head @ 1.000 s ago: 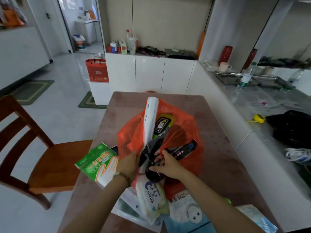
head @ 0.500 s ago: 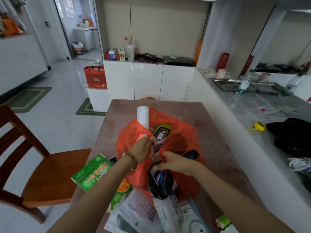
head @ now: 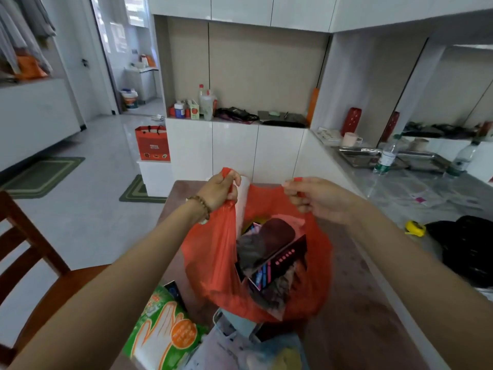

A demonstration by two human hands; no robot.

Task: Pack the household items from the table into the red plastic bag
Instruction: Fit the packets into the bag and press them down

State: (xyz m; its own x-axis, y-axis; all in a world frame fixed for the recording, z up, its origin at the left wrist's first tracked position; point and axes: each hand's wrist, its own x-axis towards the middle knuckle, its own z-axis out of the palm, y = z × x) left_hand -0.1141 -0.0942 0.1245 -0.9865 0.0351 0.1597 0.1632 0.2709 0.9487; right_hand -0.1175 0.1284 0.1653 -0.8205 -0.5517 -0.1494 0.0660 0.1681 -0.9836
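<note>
while both grips [head: 218,189] [head: 314,200] pinch red bag [head: 213,263], packet [head: 165,329] lettering blurs.

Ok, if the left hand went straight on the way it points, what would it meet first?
Probably the white cylindrical tube sticking out of the red plastic bag, right beside the left hand gripping the bag's handle. Depth is unclear, so it could miss.

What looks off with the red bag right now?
A white roll pokes out of the red bag beside the left hand. The green glove pack lies outside it on the table.
</note>
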